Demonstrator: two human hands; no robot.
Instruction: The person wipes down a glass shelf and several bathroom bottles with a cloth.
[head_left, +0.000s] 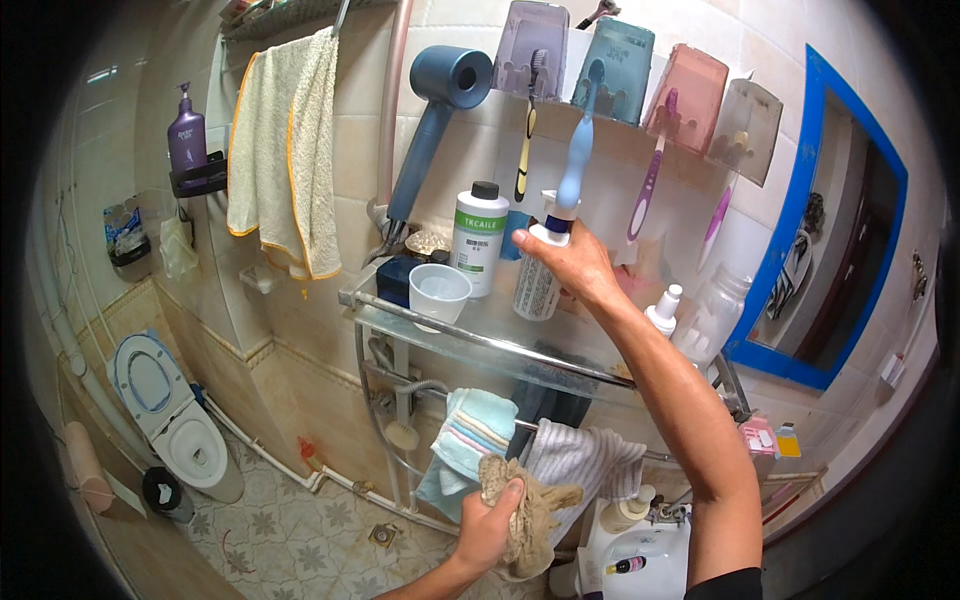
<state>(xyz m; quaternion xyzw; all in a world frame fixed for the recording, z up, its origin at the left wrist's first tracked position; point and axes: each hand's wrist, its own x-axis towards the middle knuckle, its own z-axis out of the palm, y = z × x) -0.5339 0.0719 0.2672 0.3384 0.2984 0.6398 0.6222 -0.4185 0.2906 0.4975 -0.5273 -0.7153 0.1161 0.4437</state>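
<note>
My right hand (574, 259) is closed around the upper part of a white pump bottle (536, 289) with a dark blue collar, upright at the glass shelf (487, 337); whether its base touches the glass, I cannot tell. Lower down, my left hand (491, 525) grips a crumpled beige-brown cloth (532, 517) in front of the hanging towels. Left of the pump bottle stand a white bottle with a green band and black cap (480, 244) and a translucent plastic cup (440, 296). A white dropper-like bottle (662, 311) and a clear jar (712, 315) are right of my forearm.
Toothbrushes hang from a holder with several cups (615, 71) above the shelf. A blue hair dryer (450, 79) hangs at its left. A metal rail (480, 330) edges the shelf. Below hang a light blue towel (472, 442) and a striped towel (585, 457), with a washbasin (652, 555) lower right.
</note>
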